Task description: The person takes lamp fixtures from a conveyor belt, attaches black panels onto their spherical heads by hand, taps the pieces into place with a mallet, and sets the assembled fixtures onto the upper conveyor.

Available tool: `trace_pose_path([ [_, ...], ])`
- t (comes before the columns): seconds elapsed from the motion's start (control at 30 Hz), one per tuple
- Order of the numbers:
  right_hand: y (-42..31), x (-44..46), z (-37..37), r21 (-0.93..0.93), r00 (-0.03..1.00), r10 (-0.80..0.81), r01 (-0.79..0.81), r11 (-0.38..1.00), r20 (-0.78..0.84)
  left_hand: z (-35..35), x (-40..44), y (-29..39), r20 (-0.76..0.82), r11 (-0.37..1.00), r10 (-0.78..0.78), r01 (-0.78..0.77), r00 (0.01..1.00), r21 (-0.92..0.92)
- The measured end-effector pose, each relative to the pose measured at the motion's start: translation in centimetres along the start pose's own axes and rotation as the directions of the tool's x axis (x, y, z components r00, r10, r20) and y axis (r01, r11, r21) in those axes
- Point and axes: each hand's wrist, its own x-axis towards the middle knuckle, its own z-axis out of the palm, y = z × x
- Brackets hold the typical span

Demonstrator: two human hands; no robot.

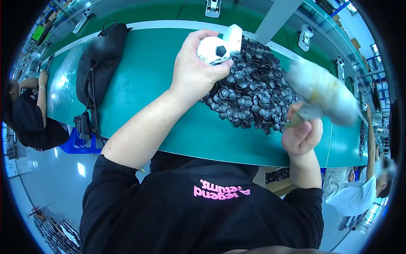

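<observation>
Surface (139, 76): one, green, smooth, with a pale strip along its far edge. It carries: one broad heap of small black five-sided pieces (258, 89), loose and overlapping, right of the middle; one black mesh bag (100, 70), lying well apart toward the left; dark pieces (362, 139), another lot, toward the right end.

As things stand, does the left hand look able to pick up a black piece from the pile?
Probably not easily: the left hand is closed around the white ball-shaped item, so it looks occupied. The pile of black pieces lies close beside it, so distance seems no obstacle.
</observation>
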Motion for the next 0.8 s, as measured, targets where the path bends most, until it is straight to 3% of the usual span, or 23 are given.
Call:
trace_pose_path([
  [0.07, 0.0, -0.1, -0.3, -0.016, 0.997, -0.073, 0.073, 0.997, -0.003, 0.4, -0.7, 1.0, 0.015, 0.973, 0.183, -0.184, 0.983, 0.143],
  [0.1, -0.1, -0.1, -0.3, -0.020, 0.998, -0.064, 0.064, 0.998, -0.004, 0.6, -1.0, 0.9, 0.025, 0.973, 0.181, -0.182, 0.983, 0.139],
  [0.2, -0.3, 1.0, 0.3, -0.116, 0.988, -0.004, 0.022, 0.993, 0.156, 0.6, -1.1, 0.5, 0.056, 0.988, 0.114, -0.107, 0.992, -0.114],
  [0.23, -0.1, 1.1, 0.5, -0.116, 0.988, -0.006, 0.024, 0.993, 0.154, 0.5, -0.9, 0.7, 0.056, 0.987, 0.117, -0.110, 0.992, -0.113],
  [0.33, 0.6, 0.3, 0.6, -0.052, 0.988, 0.157, -0.157, 0.986, 0.008, 0.3, -0.8, 1.2, 0.056, 0.954, -0.131, 0.141, 0.990, -0.265],
  [0.5, 2.9, 0.5, 1.0, -0.207, 0.959, 0.278, -0.284, 0.936, -0.061, -0.2, -0.1, -0.3, 0.040, 0.898, -0.236, 0.234, 0.971, -0.374],
  [0.6, 4.1, 0.6, 1.3, -0.339, 0.907, 0.421, -0.398, 0.853, -0.006, -0.7, 1.1, -2.0, -0.117, 0.898, -0.131, 0.068, 0.984, -0.435],
  [0.8, 4.5, -0.1, 1.8, -0.476, 0.865, 0.470, -0.343, 0.810, 0.176, -1.0, 1.6, -3.3, -0.219, 0.893, -0.126, 0.015, 0.968, -0.450],
])
